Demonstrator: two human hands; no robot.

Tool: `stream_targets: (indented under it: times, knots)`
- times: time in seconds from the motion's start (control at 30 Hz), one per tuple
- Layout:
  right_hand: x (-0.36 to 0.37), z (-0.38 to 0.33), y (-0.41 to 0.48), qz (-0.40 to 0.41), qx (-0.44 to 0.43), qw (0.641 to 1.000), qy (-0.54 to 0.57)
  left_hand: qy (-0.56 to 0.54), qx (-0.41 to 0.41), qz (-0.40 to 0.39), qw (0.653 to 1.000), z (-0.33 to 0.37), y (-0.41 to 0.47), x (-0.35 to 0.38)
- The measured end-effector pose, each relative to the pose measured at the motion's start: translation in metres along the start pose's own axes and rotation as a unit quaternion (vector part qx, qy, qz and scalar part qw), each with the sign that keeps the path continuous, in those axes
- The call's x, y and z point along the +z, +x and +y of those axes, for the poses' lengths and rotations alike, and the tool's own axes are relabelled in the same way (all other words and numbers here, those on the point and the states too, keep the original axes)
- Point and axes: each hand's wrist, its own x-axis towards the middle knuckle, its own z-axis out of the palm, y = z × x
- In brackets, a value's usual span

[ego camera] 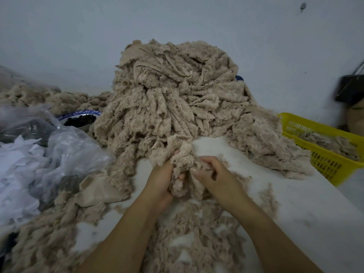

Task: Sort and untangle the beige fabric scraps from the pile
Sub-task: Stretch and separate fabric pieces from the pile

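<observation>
Beige fabric scraps (pixel 153 115) are lying in a tall pile (pixel 177 85) against the wall at the far side of the white table (pixel 295 203), with its front edge spilling down almost to the hands. Most of them are long, narrow plush strips. Their long axes are fanning from the crest of the pile down and outward toward the person, like a mop head, with the free ends pointing at the near edge.

They are looking light, soft and limp, fuzzy on one side and smooth on the backing. I judge that they will be clinging to each other rather than slipping, and shedding lint when tugged. Loose fluff (pixel 197 229) is covering the table below the wrists. The best hold is probably near one strip's free end, drawing along its length rather than across the tangle.

A yellow basket (pixel 307 131) at the right is holding a few more scraps.

A clump (pixel 183 154) is rising between the two hands, its long axis running up and away into the foot of the pile, where it is joined to the rest. The left hand (pixel 161 180) is wrapping it from the left, fingers buried in the pile of the cloth. The right hand (pixel 214 174) is gripping its right side with curled fingers, thumb pressing the plush.
</observation>
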Motion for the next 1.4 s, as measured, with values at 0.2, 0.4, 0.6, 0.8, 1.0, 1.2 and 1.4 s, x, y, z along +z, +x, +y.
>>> stream_targets:
  times: [0.2, 0.4, 0.6, 0.8, 1.0, 1.2, 1.4]
  knots:
    - [0.003, -0.001, 0.004, 0.096, -0.004, 0.99, 0.105, 0.002, -0.017, -0.005, 1.0, -0.004, 0.0, 0.004]
    - [0.008, -0.008, 0.005, 0.149, 0.078, 0.953, 0.251, -0.009, -0.003, -0.02, 1.0, -0.007, 0.0, 0.011]
    - [0.006, -0.006, 0.007, 0.136, 0.126, 0.931, 0.315, -0.018, -0.008, -0.014, 1.0, -0.006, 0.002, 0.01]
    - [0.001, -0.004, 0.012, 0.19, 0.128, 0.907, 0.354, 0.0, -0.047, -0.045, 0.998, -0.003, 0.001, 0.007]
    - [-0.036, 0.007, 0.012, 0.289, 0.122, 0.885, 0.344, -0.065, -0.038, 0.07, 0.995, 0.018, 0.01, -0.028]
    - [-0.004, 0.001, 0.002, 0.103, 0.034, 0.992, 0.066, -0.057, -0.054, 0.014, 0.997, 0.004, 0.006, -0.012]
    - [0.008, -0.006, -0.001, 0.017, 0.01, 0.994, 0.103, 0.059, -0.011, -0.068, 0.996, -0.006, -0.002, -0.002]
